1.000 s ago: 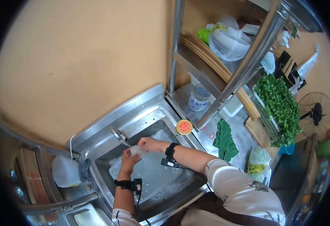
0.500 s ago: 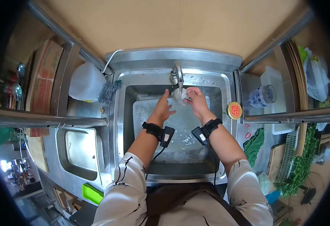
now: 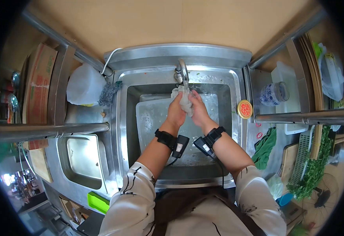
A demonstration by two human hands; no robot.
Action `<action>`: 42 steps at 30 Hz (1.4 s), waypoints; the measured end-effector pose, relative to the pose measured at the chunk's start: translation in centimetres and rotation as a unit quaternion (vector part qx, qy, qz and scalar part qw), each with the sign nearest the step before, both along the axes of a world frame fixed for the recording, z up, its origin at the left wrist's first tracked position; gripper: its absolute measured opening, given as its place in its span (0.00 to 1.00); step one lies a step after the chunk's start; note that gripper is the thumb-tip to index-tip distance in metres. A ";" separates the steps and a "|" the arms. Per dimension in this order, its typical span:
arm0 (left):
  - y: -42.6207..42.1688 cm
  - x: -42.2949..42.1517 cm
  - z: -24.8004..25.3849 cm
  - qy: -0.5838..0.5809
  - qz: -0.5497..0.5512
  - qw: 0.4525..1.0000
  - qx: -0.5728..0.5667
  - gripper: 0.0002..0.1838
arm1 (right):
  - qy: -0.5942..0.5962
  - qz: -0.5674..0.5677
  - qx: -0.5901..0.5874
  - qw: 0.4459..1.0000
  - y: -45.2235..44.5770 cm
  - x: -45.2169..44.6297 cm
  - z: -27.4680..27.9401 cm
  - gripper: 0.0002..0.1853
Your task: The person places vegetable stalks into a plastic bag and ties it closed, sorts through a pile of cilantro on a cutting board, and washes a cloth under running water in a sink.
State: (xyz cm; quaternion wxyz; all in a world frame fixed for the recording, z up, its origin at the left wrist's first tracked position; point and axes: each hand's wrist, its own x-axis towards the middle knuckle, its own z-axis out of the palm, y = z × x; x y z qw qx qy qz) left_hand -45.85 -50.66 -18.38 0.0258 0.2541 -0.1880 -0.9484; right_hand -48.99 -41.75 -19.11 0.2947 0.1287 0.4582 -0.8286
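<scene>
A wet, whitish cloth (image 3: 185, 103) hangs bunched between my two hands, right under the faucet (image 3: 183, 71), with water running onto it. My left hand (image 3: 176, 111) is closed on the cloth's left side. On its right side my right hand (image 3: 198, 107) grips it too, fingers near the top. Both hands are over the steel sink (image 3: 130, 137), where a pale, translucent board or tray (image 3: 152, 122) lies wet with foam and small bits on it.
To the right are a round red-and-gold lid (image 3: 244, 109), a blue-and-white jar (image 3: 273, 93) and a green cloth (image 3: 264, 148). A scouring pad (image 3: 108, 93) and a metal basin (image 3: 81, 157) are at the left. Shelf rails flank the sink.
The view has swung round to face the sink squarely. My left hand, open and apart from the cloth half a second ago, has come in and closed on it beside my right hand.
</scene>
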 end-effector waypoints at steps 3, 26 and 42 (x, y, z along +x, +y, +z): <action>-0.5 -0.5 -3.3 -0.047 -0.002 0.973 -0.224 0.18 | 0.041 0.055 -0.036 0.997 -0.9 1.8 -0.1 0.27; 0.0 0.8 0.7 -0.120 -0.063 0.989 -0.063 0.22 | 0.252 0.177 0.220 0.926 -0.9 3.0 0.1 0.30; -1.7 1.0 -2.7 0.103 -0.156 0.976 0.115 0.21 | 0.430 0.302 0.375 0.763 -0.5 -7.6 6.4 0.18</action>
